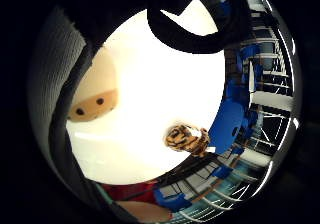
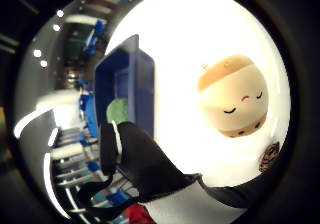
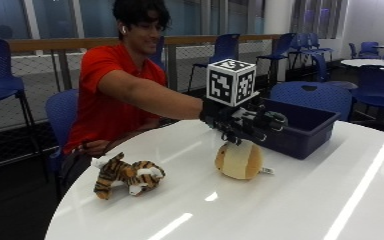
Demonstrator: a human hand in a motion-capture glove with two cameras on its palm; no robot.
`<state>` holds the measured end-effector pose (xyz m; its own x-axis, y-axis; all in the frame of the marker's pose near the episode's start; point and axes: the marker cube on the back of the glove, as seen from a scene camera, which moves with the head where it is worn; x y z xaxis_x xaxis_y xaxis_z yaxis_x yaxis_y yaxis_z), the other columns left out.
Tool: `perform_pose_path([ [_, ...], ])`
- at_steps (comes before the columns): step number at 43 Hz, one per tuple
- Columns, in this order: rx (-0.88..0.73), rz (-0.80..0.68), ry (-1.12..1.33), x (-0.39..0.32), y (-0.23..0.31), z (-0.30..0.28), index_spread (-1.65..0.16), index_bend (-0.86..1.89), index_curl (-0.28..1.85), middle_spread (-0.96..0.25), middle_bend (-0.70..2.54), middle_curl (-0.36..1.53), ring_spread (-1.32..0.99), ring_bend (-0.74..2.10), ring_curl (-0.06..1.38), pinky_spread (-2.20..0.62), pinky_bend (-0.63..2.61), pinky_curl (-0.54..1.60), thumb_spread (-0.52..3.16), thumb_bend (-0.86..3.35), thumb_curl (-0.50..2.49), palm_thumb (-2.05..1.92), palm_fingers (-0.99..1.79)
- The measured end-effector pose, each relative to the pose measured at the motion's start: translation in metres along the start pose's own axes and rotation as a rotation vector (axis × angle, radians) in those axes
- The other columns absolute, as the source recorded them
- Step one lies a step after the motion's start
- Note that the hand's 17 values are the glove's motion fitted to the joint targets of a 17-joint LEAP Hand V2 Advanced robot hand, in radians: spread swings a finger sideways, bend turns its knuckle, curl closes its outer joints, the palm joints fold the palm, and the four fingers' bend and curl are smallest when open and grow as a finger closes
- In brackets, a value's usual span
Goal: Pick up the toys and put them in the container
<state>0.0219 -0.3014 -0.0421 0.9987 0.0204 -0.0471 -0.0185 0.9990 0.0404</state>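
Note:
A round cream and tan plush toy with a sleepy face sits on the white table. My gloved right hand hovers just above it, fingers relaxed and holding nothing. Both palm views show this plush apart from the palm. A tiger plush lies near the table's left edge, also seen as the tiger in the little finger side view. The blue container stands just behind the hand. Inside the container a green toy shows.
Blue chairs stand behind the table, one holding the seated person. The person's bare hand rests low by the table's left edge. White tabletop stretches in front of the toys.

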Motion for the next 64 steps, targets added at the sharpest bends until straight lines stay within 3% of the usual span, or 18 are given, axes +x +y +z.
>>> perform_pose_path([
  [12, -0.084, 0.030, 0.011, -0.001, -0.014, 0.045, -0.33, 0.09, 0.23, -0.07, 0.11, 0.27, 0.02, 0.16, 0.26, 0.10, 0.86, 0.35, 0.89, -0.14, 0.21, -0.19, -0.26],
  [26, -0.199, 0.062, 0.055, 0.008, -0.005, 0.097, -0.32, 0.03, 0.13, -0.04, 0.12, 0.24, 0.05, 0.19, 0.25, 0.11, 1.30, 0.45, 0.98, -0.04, 0.21, -0.03, -0.24],
  [34, -0.198, 0.086, 0.092, 0.009, -0.001, 0.093, -0.37, 0.21, 0.16, -0.04, 0.05, 0.19, 0.01, 0.52, 0.33, 0.06, 1.20, 0.43, 1.12, 0.00, 0.26, 0.07, -0.02],
  [36, -0.193, 0.088, 0.106, 0.007, -0.001, 0.092, -0.39, 0.23, 0.17, -0.10, 0.27, 0.24, -0.04, 0.55, 0.33, 0.02, 1.07, 0.38, 1.18, 0.03, 0.28, 0.12, 0.20],
  [46, -0.034, 0.054, 0.219, -0.004, -0.002, 0.088, -0.40, 0.15, 0.18, -0.23, 0.35, 0.30, -0.29, 0.78, 0.39, -0.31, 1.09, 0.36, 1.33, 0.17, 0.38, 0.37, 0.73],
  [56, 0.025, 0.020, 0.160, -0.013, 0.000, 0.036, -0.40, 0.28, 0.26, -0.34, 0.51, 0.39, -0.44, 0.90, 0.46, -0.39, 0.99, 0.37, 1.07, 0.26, 0.56, 0.65, 1.08],
  [64, 0.107, 0.000, 0.099, -0.050, 0.007, -0.056, -0.40, 0.31, 0.32, -0.39, 0.57, 0.44, -0.48, 0.95, 0.51, -0.42, 0.98, 0.40, 0.91, 0.25, 0.65, 0.68, 1.09],
])
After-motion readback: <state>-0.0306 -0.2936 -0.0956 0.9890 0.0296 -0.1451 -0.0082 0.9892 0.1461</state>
